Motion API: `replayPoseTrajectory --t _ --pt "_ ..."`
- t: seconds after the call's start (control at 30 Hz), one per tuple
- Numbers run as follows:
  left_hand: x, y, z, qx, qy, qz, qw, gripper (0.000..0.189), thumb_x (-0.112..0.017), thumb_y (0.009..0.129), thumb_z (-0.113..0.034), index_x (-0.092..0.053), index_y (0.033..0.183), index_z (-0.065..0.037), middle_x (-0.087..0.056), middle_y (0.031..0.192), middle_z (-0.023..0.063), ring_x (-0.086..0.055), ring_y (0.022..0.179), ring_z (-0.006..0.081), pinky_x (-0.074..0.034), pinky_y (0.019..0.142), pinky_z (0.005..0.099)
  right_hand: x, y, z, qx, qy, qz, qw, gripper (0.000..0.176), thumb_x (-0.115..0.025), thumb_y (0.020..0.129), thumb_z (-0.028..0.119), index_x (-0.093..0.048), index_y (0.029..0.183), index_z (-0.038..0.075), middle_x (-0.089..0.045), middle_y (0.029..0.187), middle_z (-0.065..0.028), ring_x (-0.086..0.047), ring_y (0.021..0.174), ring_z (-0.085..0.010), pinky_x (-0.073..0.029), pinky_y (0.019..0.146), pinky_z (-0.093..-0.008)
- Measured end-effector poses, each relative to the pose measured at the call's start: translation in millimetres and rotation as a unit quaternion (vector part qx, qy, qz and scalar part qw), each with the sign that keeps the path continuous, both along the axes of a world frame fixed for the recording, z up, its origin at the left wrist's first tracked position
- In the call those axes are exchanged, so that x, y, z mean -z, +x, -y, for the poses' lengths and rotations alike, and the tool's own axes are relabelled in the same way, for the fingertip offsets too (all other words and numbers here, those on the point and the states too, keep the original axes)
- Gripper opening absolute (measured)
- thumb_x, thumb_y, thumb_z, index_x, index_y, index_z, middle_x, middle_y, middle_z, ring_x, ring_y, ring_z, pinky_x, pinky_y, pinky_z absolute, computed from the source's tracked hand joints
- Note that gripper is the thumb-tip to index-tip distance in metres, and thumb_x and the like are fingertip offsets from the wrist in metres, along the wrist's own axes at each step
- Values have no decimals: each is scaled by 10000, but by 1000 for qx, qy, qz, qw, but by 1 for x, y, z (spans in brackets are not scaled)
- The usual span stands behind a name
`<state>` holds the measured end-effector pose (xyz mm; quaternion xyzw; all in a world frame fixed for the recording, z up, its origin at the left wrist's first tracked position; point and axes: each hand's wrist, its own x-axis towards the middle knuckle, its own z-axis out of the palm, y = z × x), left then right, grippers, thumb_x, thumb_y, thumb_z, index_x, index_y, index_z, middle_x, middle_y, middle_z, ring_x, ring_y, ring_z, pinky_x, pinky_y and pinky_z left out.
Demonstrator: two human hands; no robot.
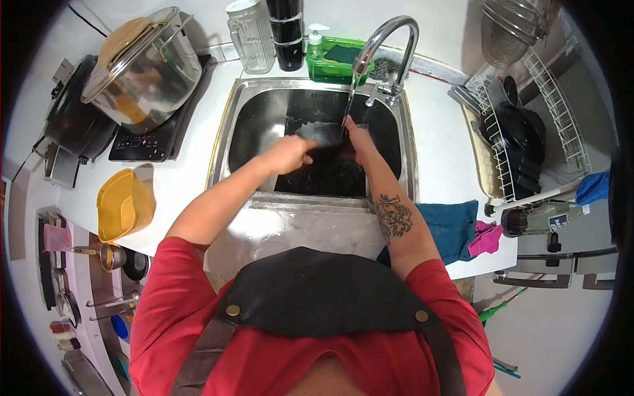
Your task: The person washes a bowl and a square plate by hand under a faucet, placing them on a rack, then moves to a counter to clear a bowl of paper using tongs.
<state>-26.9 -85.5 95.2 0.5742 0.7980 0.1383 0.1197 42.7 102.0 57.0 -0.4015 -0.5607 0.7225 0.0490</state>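
A metal sink lies in front of me, with a large flat black tray-like thing in its basin. Water runs from the curved faucet down beside my right hand. That hand is closed on the edge of a black object whose kind I cannot make out. My left hand, fingers curled, is closed at the left side of the same dark area. Its grip is blurred, and what it holds, if anything, is hidden.
Behind the sink stand a glass pitcher, stacked black cups and a green caddy. A big steel pot and a yellow container are left. Right are a dish rack and a blue-green towel.
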Motion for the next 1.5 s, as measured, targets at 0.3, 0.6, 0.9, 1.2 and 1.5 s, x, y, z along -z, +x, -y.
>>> replayPoseTrajectory --t 0.3,0.6,0.9,1.2,1.5 --pt "38 -40 -51 -79 137 330 930 269 -607 769 -91 -551 1008 18 -602 909 46 -528 840 97 -436 720 240 -105 -10 14 -271 13 -98 957 144 -573 777 152 -587 781 9 -591 675 -54 -568 561 -150 -496 549 -257" --pt "-32 -19 -73 -89 92 388 913 217 -647 745 -181 -616 892 -25 -596 811 22 -507 820 77 -404 688 213 -45 10 -14 -48 508 -27 860 482 -518 750 503 -625 662 41 -592 634 -152 -584 660 -326 -442 637 -386" --pt "16 0 -47 -80 319 743 583 282 -536 836 -257 -502 1049 -74 -567 1022 26 -535 942 175 -396 848 376 5 19 -42 244 -320 -210 891 481 -391 866 422 -499 1114 25 -573 1031 -148 -588 866 -296 -457 798 -470" --pt "13 13 -69 -228 443 669 552 345 -504 848 -334 -538 946 -4 -587 864 86 -555 795 183 -446 720 326 37 1 4 415 222 -71 879 300 -477 843 284 -569 960 24 -563 834 -99 -540 750 -247 -419 797 -377" --pt "-20 25 -57 -162 213 64 961 303 -463 858 -298 -528 916 -8 -585 855 150 -568 762 292 -450 691 350 -5 26 22 143 -30 -278 949 490 -449 833 473 -514 1107 73 -514 1027 -124 -489 941 -248 -353 885 -329"
